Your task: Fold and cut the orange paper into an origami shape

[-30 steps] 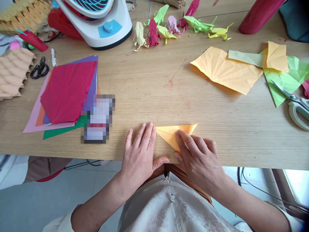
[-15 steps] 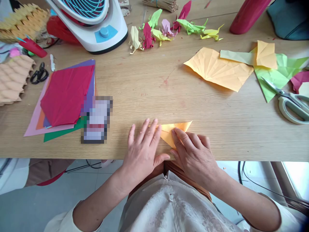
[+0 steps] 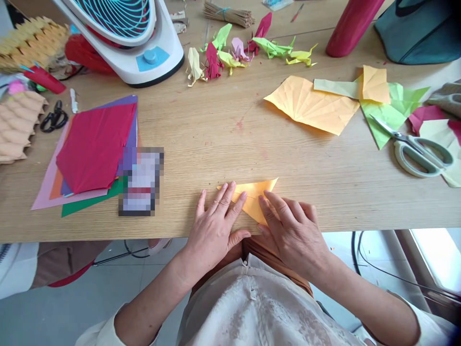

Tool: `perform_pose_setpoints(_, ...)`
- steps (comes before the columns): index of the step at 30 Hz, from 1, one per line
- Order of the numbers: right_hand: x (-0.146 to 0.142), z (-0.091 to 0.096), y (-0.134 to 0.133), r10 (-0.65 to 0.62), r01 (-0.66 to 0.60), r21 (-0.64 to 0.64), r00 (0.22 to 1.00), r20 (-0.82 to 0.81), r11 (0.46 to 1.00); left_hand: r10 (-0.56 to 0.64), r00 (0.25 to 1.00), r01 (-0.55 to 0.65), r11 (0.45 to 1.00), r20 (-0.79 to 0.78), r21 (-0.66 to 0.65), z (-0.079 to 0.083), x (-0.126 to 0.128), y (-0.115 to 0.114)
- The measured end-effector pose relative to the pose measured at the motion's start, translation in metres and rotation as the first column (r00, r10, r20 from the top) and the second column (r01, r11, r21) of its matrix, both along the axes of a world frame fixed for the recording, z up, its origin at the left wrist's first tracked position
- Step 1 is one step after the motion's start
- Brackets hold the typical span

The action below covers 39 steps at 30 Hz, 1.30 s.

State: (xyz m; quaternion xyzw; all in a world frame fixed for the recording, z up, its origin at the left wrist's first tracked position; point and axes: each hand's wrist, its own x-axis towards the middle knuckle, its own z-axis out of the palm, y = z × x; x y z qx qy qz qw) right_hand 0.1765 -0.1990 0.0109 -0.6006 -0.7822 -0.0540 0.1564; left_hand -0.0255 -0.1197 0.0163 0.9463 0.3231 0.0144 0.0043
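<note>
A small orange paper triangle [image 3: 256, 197] lies folded near the front edge of the wooden table [image 3: 223, 139]. My left hand [image 3: 216, 223] lies flat, fingers stretched out, with its fingertips on the triangle's left corner. My right hand [image 3: 291, 228] rests flat on the triangle's right lower part, fingers extended and pressing the paper down. Neither hand grips anything.
A stack of coloured paper sheets [image 3: 91, 149] lies at left, with black scissors [image 3: 53, 117] beyond. A white fan [image 3: 126, 38] stands at back left. Several folded paper figures [image 3: 237, 50] sit at the back. Creased orange paper [image 3: 311, 105], green paper [image 3: 392, 108] and grey scissors [image 3: 419, 151] lie at right.
My left hand has slid right onto the triangle's left corner. The right hand stays pressed on the paper. The view has shifted slightly.
</note>
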Motion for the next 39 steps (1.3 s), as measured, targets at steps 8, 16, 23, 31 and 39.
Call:
perform_pose_setpoints(8, 0.009, -0.002, -0.004, -0.251, 0.243, -0.061, 0.948, -0.198, 0.968, 0.038, 0.969, -0.028, 0.999, 0.244, -0.045, 0.006, 0.008, 0.018)
perform_pose_setpoints(16, -0.015, -0.005, 0.014, -0.366, 0.341, -0.136, 0.880, -0.301, 0.930, 0.263, 0.897, -0.144, 0.934, 0.355, -0.328, 0.005, 0.024, 0.048)
perform_pose_setpoints(23, -0.019, -0.004, 0.021, -0.316, 0.233, -0.218, 0.780, -0.540, 0.948, 0.339, 0.854, -0.097, 0.849, 0.395, -0.519, 0.004, 0.018, 0.053)
perform_pose_setpoints(31, -0.001, 0.011, 0.061, -0.225, -0.073, -0.265, 0.346, -0.911, 0.962, 0.393, 0.762, 0.183, 0.631, 0.514, -0.754, 0.022, 0.016, 0.084)
perform_pose_setpoints(39, 0.029, 0.044, 0.150, -0.209, -0.221, -0.290, 0.328, -0.921, 0.931, 0.481, 0.581, 0.300, 0.624, 0.657, -0.722, 0.032, 0.042, 0.139)
